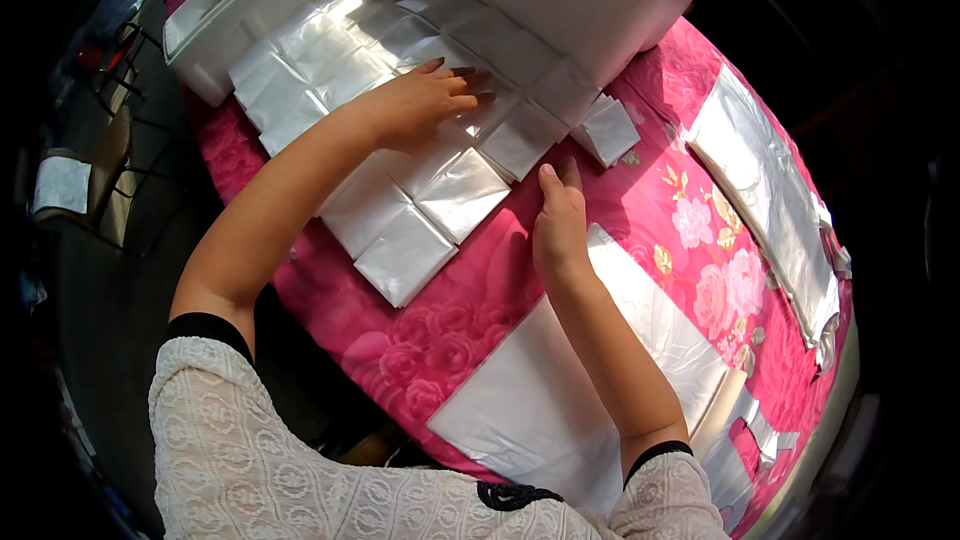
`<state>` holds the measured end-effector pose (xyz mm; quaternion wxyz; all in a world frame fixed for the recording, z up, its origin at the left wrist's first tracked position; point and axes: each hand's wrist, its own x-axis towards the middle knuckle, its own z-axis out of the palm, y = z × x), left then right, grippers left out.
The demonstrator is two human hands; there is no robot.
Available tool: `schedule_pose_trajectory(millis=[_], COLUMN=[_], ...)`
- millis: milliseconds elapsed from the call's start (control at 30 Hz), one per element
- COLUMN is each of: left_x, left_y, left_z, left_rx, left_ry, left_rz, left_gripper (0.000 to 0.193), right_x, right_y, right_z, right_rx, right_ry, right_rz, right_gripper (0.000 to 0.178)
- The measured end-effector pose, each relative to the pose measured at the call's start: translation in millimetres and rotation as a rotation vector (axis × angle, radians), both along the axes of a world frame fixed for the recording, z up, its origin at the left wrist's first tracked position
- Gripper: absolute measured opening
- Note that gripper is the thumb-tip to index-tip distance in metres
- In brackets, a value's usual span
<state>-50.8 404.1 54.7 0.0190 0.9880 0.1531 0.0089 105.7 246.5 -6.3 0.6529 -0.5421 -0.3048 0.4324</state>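
Many neat square stacks of folded clear plastic film [463, 193], perhaps bags, lie in rows on a pink flowered tablecloth [450, 345]. My left hand [435, 100] reaches over the middle rows with its fingers spread, palm down on or just above the film. My right hand [562, 225] stands edge-on beside the rows' right side, fingers stretched out and nothing visible in it. Just beyond its fingertips a small separate stack of folded film [607, 130] sits slightly askew, its layers fanned.
White boxes stand behind the rows, a long low one [265, 20] at left and a taller one [550, 0] at right. Flat larger plastic sheets [530, 395] lie under my right forearm. Another long pile of film [765, 190] lies at far right. A chair [85, 185] stands left.
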Motion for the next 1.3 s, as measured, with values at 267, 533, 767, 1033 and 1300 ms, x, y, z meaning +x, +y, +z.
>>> schedule_pose_trajectory(millis=[267,533,767,1033,1300], left_x=[6,7,-29,-37,-74], left_y=[8,-3,-46,-71,-99], left_z=[-4,5,-6,-24,-11], left_rx=[0.024,-0.078,-0.102,-0.21,-0.171], left_ry=[0.027,0.061,-0.223,-0.132,-0.31], left_rz=[-0.041,0.127,-0.043,-0.007,0.027], left_gripper=[0.06,0.063,0.065,0.056,0.069], right_x=[-19,-21,-55,-71,-67], right_y=[34,2,-59,-28,-45], right_z=[-9,4,17,0,13], right_rx=[0.157,-0.052,-0.056,-0.002,0.045], right_ry=[-0.006,-0.107,-0.037,-0.031,0.227], right_rz=[0.056,0.018,0.097,0.128,0.107], right_gripper=[0.078,0.078,0.076,0.081,0.081])
